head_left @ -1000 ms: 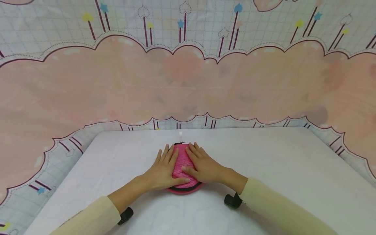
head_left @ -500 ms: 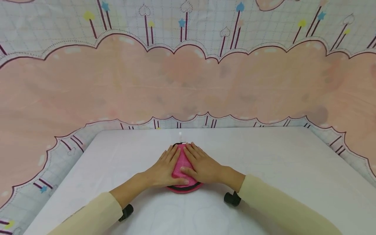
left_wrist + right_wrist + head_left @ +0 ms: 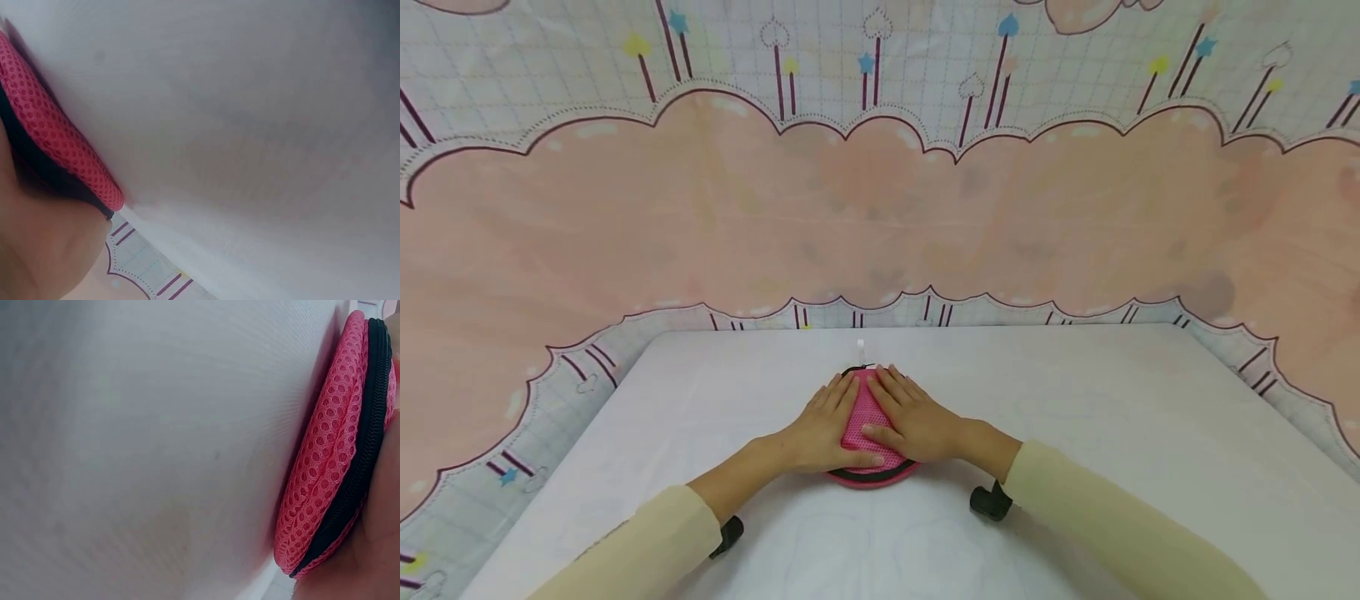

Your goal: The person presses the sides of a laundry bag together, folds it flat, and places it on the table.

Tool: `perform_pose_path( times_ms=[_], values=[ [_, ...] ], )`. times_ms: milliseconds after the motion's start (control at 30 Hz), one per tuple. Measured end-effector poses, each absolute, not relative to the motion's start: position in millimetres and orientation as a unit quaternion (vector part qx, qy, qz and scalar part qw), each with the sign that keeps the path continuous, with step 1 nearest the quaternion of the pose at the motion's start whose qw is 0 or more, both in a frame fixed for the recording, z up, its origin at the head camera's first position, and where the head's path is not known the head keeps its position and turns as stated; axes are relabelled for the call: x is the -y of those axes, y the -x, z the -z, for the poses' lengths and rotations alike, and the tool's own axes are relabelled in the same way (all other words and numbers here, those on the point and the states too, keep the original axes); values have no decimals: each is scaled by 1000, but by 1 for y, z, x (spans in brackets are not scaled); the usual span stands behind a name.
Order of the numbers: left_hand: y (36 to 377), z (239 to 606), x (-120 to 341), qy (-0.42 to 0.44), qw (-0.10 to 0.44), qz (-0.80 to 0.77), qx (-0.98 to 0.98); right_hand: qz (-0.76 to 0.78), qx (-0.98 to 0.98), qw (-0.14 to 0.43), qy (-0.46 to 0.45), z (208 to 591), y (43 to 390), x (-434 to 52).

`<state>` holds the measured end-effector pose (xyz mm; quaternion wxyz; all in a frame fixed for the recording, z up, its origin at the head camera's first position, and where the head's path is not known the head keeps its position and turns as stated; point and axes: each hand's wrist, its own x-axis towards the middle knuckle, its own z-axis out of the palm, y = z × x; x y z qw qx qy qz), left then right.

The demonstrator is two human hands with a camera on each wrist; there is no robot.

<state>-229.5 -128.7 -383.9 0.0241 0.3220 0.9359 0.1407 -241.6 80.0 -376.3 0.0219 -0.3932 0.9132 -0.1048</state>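
— Pressing down on what, exactly?

— My left hand (image 3: 820, 431) and my right hand (image 3: 917, 423) both lie flat on a pink mesh pouch (image 3: 867, 425), fingers straight and spread, palms on its top. Neither one curls round it; they rest on it from either side, with a strip of pink showing between them.

— Where is the pouch?

— It lies on the white tabletop (image 3: 1112, 433), about midway across and nearer my edge than the far one. The rounded end with the black zipper (image 3: 362, 469) faces me; the narrower end points away, toward the patterned cloth (image 3: 880, 217) hung behind the tabletop.

— What do the wrist cameras add?

— From the right wrist, the pouch's edge is seen close: two layers of pink mesh with the black zipper running along the seam, flat against the tabletop. From the left wrist, a curve of the same mesh shows under my palm, with a bit of the cloth's scalloped border beyond.

— Anything else near the pouch?

— A small pale tab (image 3: 861, 344) just past its far end; I cannot tell what it is.
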Motion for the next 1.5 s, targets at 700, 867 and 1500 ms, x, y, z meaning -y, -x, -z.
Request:
perform_pose_path(
  times_ms=[700,867,1500],
  values=[
    [236,382,130,-312,24,-134,-940,106,-911,43,396,376,252,-76],
    [236,381,128,-312,30,-126,-941,115,-912,50,389,374,252,-77],
    [241,388,128,-308,37,-152,-939,137,-915,47,378,377,250,-78]
  ],
)
